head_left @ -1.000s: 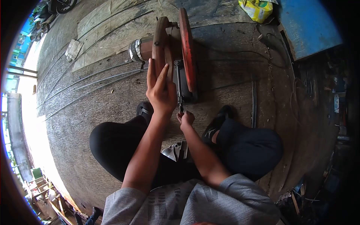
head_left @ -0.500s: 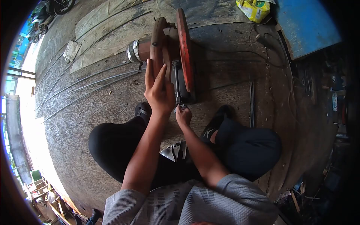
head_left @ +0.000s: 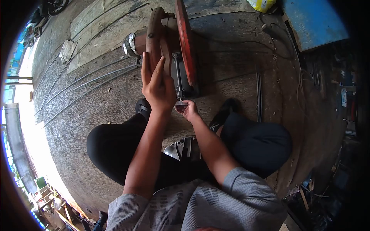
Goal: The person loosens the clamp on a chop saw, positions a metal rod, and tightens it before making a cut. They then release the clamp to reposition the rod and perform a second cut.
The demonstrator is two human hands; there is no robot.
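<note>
In front of me stands a cut-off saw with a brown body [head_left: 155,38] and a red blade guard [head_left: 185,42]. A long vise screw [head_left: 178,75] runs from its base towards me, ending in a small metal crank handle [head_left: 180,103]. My right hand [head_left: 189,111] grips that handle between thumb and fingers, palm partly turned up. Beside the screw, my left hand [head_left: 157,90] lies against the near side of the saw. Two of its fingers stretch forward, apart; the rest are bent and partly hidden. Whether it touches anything beneath is hidden.
Between my legs lies a silver metal part [head_left: 180,149]. Thin metal rods [head_left: 86,84] extend to the left, and dark bars [head_left: 259,96] lie on the right. A cable [head_left: 239,52] crosses the floor near a blue panel [head_left: 314,23] and a yellow bag [head_left: 263,4].
My right hand has rotated on the crank handle, its palm turning upward. The left hand keeps its pose by the saw. The whole view has shifted slightly.
</note>
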